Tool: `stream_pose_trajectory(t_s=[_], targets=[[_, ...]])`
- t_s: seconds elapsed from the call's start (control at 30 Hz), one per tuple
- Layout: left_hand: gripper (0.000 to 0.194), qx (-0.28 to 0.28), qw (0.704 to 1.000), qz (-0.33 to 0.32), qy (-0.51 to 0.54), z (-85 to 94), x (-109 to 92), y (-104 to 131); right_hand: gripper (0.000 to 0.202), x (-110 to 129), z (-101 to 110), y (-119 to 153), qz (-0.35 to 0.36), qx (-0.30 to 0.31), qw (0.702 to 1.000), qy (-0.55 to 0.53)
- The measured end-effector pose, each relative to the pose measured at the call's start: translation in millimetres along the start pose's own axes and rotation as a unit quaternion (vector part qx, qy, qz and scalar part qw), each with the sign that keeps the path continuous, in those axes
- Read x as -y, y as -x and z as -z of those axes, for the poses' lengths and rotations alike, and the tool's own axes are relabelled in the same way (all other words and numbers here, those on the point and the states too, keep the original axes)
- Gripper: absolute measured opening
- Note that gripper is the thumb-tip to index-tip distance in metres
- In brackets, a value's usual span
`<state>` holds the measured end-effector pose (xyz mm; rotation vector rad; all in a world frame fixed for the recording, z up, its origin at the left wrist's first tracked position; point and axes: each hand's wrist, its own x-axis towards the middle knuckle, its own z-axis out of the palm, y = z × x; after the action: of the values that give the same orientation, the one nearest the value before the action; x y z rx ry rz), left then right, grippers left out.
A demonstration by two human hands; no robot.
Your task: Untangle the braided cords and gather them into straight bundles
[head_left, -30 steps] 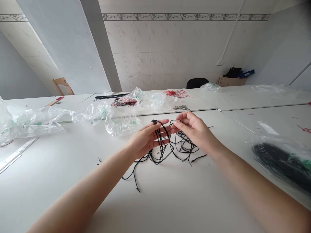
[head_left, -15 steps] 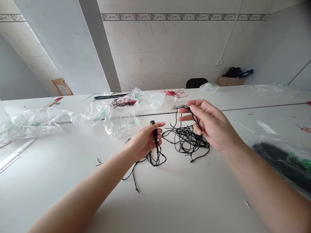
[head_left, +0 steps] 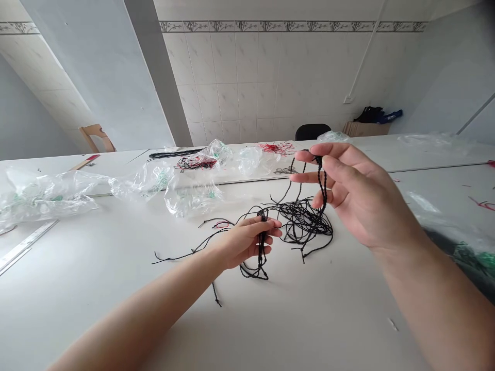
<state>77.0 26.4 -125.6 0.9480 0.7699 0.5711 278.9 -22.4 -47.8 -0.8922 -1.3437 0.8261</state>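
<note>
Black cord loops (head_left: pixel 261 252), gripped by my left hand (head_left: pixel 243 238) at twelve o'clock, look light, limp and easily snagged; I'd pinch their gathered top. Compared with earlier, that hand has shifted toward three. My right hand (head_left: pixel 358 193), at one, pinches another cord (head_left: pixel 318 159), now raised higher, near the tangled pile (head_left: pixel 305 219).

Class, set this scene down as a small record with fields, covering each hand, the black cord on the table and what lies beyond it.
Left hand: the left hand grips bunched black cords
Right hand: the right hand pinches a raised black cord
Nearby: tangle of black cord on the white table
Farther back: clear plastic bags, scissors, red cords
Seating: black chair, wooden chair
Unclear: whether the raised cord joins the tangle
</note>
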Motion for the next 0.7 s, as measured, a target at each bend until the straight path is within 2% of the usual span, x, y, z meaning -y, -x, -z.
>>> stream_pose_trajectory(t_s=[0.1, 0.23, 0.4, 0.5, 0.6, 0.7], targets=[[0.016, 0.015, 1.0, 0.016, 0.001, -4.1, 5, -1, 0.022, 3, -1, 2, 0.007, 0.006, 1.0, 0.008], [0.018, 0.063, 0.996, 0.043, 0.037, -6.7, 6, -1, 0.019, 9, -2, 8, 0.031, 0.012, 0.998, -0.048], [0.016, 0.079, 0.991, 0.041, 0.096, -8.4, -1, 2, 0.017, 13, -4, 10, 0.041, 0.004, 0.998, -0.05], [0.01, 0.054, 0.991, -0.002, 0.125, -4.0, -16, 6, 0.014, 12, -3, 6, 0.058, -0.042, 0.997, -0.01], [0.014, 0.019, 0.985, -0.087, 0.148, 5.4, -41, 15, 0.015, 6, 3, -1, 0.067, -0.097, 0.992, 0.031], [0.019, -0.022, 0.97, -0.177, 0.164, 15.2, -69, 31, 0.019, -4, 13, -9, 0.037, -0.093, 0.993, 0.061]])
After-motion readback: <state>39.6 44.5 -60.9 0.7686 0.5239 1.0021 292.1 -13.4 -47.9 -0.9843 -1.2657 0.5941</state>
